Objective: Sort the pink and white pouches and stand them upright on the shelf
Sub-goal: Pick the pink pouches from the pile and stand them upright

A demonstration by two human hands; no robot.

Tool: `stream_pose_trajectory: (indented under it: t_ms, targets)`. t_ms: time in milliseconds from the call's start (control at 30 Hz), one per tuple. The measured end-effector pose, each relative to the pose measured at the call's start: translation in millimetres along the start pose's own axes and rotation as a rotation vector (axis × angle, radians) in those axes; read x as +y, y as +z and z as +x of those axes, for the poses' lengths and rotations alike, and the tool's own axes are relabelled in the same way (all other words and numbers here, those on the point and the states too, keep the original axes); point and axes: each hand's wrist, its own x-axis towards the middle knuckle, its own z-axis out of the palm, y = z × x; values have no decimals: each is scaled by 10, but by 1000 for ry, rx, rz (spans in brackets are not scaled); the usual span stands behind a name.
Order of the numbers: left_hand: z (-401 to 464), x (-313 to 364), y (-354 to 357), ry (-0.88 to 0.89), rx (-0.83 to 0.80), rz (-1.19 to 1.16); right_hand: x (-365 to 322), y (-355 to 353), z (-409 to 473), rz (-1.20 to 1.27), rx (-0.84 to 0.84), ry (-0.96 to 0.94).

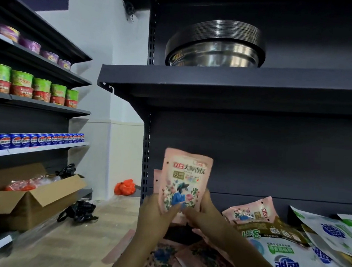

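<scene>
At nine o'clock, side shelving (45, 109) stocked with green-and-red cup tubs (21, 85) and a row of blue cans (32, 140); below, at eight o'clock, an open cardboard box (28, 201), matte and creased, beside crumpled black plastic (80, 211).

Dead centre, slightly toward six o'clock: a pink pouch (184, 181) held upright, glossy film, flat rectangular body with floral print, a second pink pouch edge (156, 180) just behind it. Left hand (155, 218) curled round the lower left corner, thumb across the front; right hand (204, 214) pinching the lower right edge, fingers behind. Both closed on the pouch.

Probably mid-sort: pink pouches being gathered and squared before standing against the dark back panel (254, 157) at one o'clock. Next move likely calls for setting the base flat on the shelf, since thin film slumps easily.

At six o'clock, more pink pouches (181, 259) lying flat, blurred. At four o'clock, another pink pouch (251, 212) tilted over a gold-brown pack (268, 231), then white pouches (291, 262) with blue logos sprawled toward three o'clock, slick and crinkled.

At twelve o'clock, stacked steel basins (215, 45), ribbed rims, on the upper shelf (217, 83).
</scene>
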Motion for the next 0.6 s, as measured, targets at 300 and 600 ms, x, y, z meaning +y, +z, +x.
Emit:
stream_pose_trajectory:
  t_ms: [300,600]
  targets:
    - [6,-278,52,-216,-102,61,228,168,214,-503,40,101]
    - [30,-376,141,-261,12,173,442,297,396,-653,89,204]
